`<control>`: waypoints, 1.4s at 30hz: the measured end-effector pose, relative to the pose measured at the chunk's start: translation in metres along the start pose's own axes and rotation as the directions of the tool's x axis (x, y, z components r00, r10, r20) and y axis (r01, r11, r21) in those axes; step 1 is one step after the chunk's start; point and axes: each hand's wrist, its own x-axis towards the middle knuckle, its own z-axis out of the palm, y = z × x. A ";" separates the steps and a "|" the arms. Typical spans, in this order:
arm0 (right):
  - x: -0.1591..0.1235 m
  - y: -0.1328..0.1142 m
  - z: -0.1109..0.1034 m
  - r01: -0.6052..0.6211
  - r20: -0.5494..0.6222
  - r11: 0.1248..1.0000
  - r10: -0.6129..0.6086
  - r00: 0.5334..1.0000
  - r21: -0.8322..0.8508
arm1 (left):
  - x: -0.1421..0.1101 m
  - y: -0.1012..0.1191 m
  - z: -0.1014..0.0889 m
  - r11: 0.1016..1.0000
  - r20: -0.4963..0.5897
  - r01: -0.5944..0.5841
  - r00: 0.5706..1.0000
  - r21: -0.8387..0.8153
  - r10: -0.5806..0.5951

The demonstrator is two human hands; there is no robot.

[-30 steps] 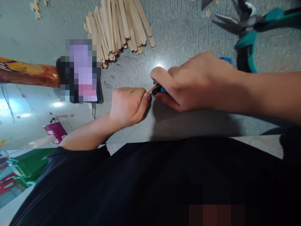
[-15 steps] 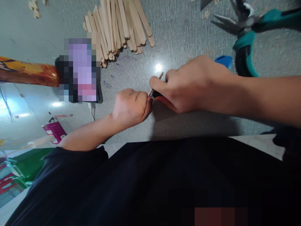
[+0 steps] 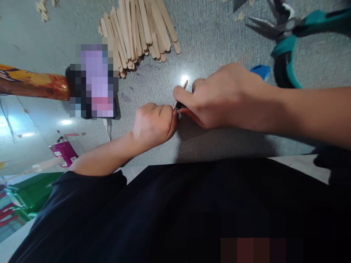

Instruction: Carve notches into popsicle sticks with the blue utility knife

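Note:
My left hand (image 3: 155, 122) is closed in a fist, with one end of a thin wooden craft stick (image 3: 185, 84) at its fingertips. The stick slants up and to the right, past the curled index finger of my right hand (image 3: 219, 98). That right hand is wrapped round a small hand tool (image 3: 179, 106) with a dark, partly metal head and an orange-red part along the palm. Most of the tool is hidden, so its exact kind is unclear. Its head meets the stick right beside my left fingertips.
A pile of craft sticks (image 3: 139, 31) lies at the back. Teal-handled pliers (image 3: 290, 25) and a blue object (image 3: 261, 72) are at the right. On the left are a blurred phone (image 3: 97, 80) with a cable, an orange wrapped cylinder (image 3: 35, 82) and a magenta box (image 3: 63, 153).
The stick's free end has shifted slightly up and to the left, and my right hand has tilted a little with it. My left hand stays almost where it was.

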 end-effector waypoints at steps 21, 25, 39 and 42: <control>-0.002 0.027 -0.001 0.103 0.063 0.994 -0.101 0.993 -0.023 | 0.004 -0.006 -0.010 0.982 0.047 0.027 0.999 -0.186 -0.019; -0.005 0.038 0.006 0.153 0.022 0.987 -0.154 0.988 0.052 | 0.003 -0.006 -0.015 0.962 -0.027 0.088 0.995 -0.259 -0.098; -0.004 0.034 0.007 0.031 -0.068 0.999 -0.028 0.997 0.037 | 0.003 -0.005 -0.018 0.853 0.056 0.341 0.936 -0.396 -0.348; -0.010 0.037 0.006 0.021 -0.183 0.995 -0.003 0.983 0.096 | 0.003 -0.006 -0.018 0.927 0.044 0.270 0.963 -0.261 -0.268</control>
